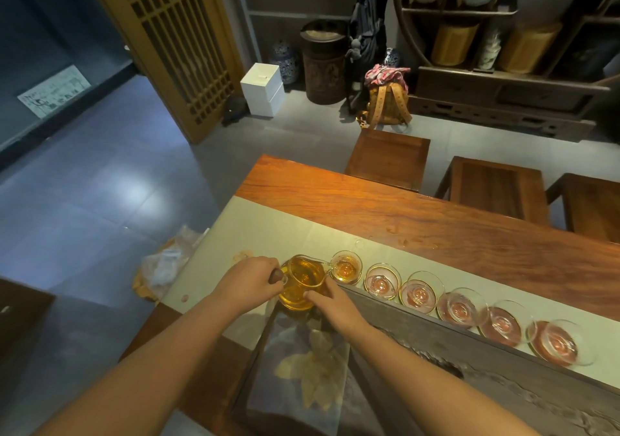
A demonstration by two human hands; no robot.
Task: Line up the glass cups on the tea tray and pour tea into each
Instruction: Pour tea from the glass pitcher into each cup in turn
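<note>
**Caller:** Cups first: seven small clear glass cups with gilt rims sit in a row on the pale runner along the far edge of the dark carved tea tray (469,362), which lies on the long reddish wooden bench (436,214). Whether they count as on the tray or just beside it is hard to say from up here.

**Analyst:** Lined up, at any rate. And the pour?

**Caller:** Under way, by the look of it. The round glass pitcher of amber tea (303,279) is tipped with its spout over the first cup at the left end (346,267), and that cup already shows amber liquid in its bowl.

**Analyst:** Hands?

**Caller:** The left hand (250,279) has its grip closed round the pitcher's dark handle. The right hand (330,299) rests against the pitcher's near side, fingers extended rather than wrapped, steadying it.

**Analyst:** So what remains?

**Caller:** The second cup (382,282), the third cup (421,294), the fourth (461,309), the fifth (503,324) and the two overlapping at the right end (557,341) all look empty, showing only pinkish bases. By that reading, one cup is partly served and six are left, with plenty of tea in the pitcher.
</note>
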